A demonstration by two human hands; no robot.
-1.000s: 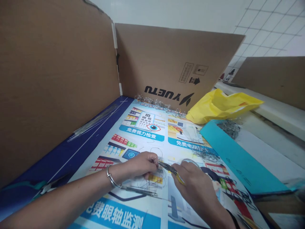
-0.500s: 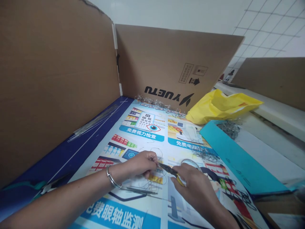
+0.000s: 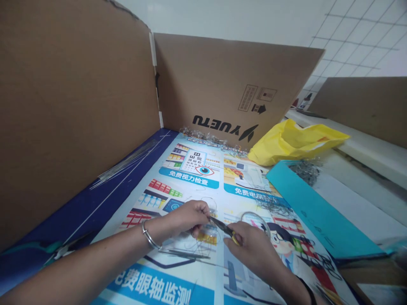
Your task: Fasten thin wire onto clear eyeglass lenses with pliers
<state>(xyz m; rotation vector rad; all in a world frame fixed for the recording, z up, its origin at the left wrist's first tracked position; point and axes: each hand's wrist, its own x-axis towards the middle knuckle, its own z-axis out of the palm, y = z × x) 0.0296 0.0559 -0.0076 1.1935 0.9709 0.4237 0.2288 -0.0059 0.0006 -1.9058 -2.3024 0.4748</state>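
In the head view, my left hand (image 3: 192, 215) is closed in a pinch on a thin wire (image 3: 213, 202), which curls up in a loose loop beyond the fingers. My right hand (image 3: 249, 245) grips pliers (image 3: 224, 227) by their yellow handles. The dark jaws reach the wire right at my left fingertips; whether they are clamped on it I cannot tell. Below my left hand lie slim metal rods (image 3: 187, 254). A coil of pale wire (image 3: 254, 215) rests just past my right hand.
A printed poster (image 3: 219, 258) covers the table. Tangled wire pieces (image 3: 275, 205) lie at right, near a turquoise folder (image 3: 324, 220) and yellow bag (image 3: 286, 144). Straight wires (image 3: 124, 163) and a green-handled tool (image 3: 47, 250) are at left. Cardboard panels (image 3: 222, 80) stand behind.
My right hand has shifted slightly left and down, with the pliers turned a little. More of the printed figure shows beside it. My left hand stays nearly in place.
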